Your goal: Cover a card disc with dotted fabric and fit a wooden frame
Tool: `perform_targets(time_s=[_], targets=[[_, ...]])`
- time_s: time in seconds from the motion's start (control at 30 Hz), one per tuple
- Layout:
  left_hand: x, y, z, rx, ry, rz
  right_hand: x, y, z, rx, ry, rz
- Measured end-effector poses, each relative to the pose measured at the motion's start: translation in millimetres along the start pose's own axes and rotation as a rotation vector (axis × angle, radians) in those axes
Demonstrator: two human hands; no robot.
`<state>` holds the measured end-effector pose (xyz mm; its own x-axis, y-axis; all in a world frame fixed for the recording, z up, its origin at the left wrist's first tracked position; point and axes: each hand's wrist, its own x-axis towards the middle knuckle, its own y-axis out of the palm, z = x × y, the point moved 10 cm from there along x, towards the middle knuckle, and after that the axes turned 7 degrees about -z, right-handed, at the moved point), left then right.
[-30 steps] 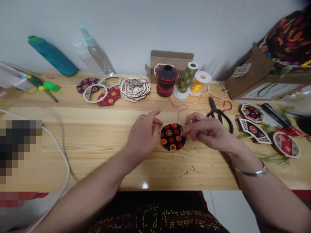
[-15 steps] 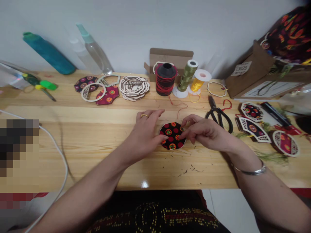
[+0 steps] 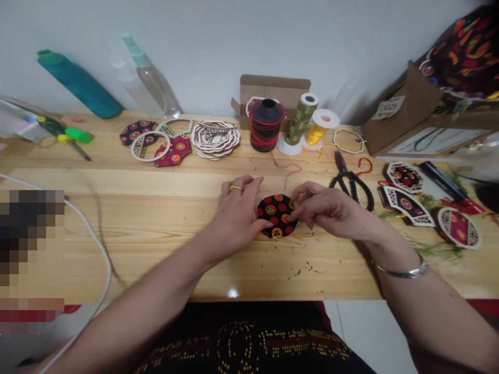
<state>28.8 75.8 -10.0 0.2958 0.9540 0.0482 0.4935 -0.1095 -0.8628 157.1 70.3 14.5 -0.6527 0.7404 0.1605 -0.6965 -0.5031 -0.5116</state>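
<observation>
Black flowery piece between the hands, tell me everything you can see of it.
The black flowery piece is roughly round with slightly angular sides, and looks like fabric. It carries plain dark-red dots and orange-red flower medallions, some with green centres; a thin pale rim shows along parts of its edge. It lies flat on the wooden table, patterned face up. The left hand's thumb overlaps its left side; the right hand's fingertips meet its right side.

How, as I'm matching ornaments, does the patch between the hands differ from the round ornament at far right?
The patch is mainly black; the ornament's cloth is maroon. The patch shows no lattice; the ornament has pale lattice panels. The left hand touches the patch; the ornament lies untouched. Both show bright motifs.
</observation>
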Motion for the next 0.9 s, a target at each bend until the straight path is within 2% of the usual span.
perform_targets(time_s=[0.33, 0.57, 0.9], targets=[[1.3, -0.7, 1.4, -0.010, 0.037, -0.034, -0.4, -3.0, 2.2, 0.064, 0.001, -0.017], [0.6, -0.2, 0.7, -0.011, 0.022, -0.010, 0.2, 8.3, 6.7, 0.072, -0.012, 0.083], [0.1, 2.9, -0.1, 0.027, 0.012, -0.001, -0.6, 9.0, 4.1, 0.066, 0.009, 0.097]])
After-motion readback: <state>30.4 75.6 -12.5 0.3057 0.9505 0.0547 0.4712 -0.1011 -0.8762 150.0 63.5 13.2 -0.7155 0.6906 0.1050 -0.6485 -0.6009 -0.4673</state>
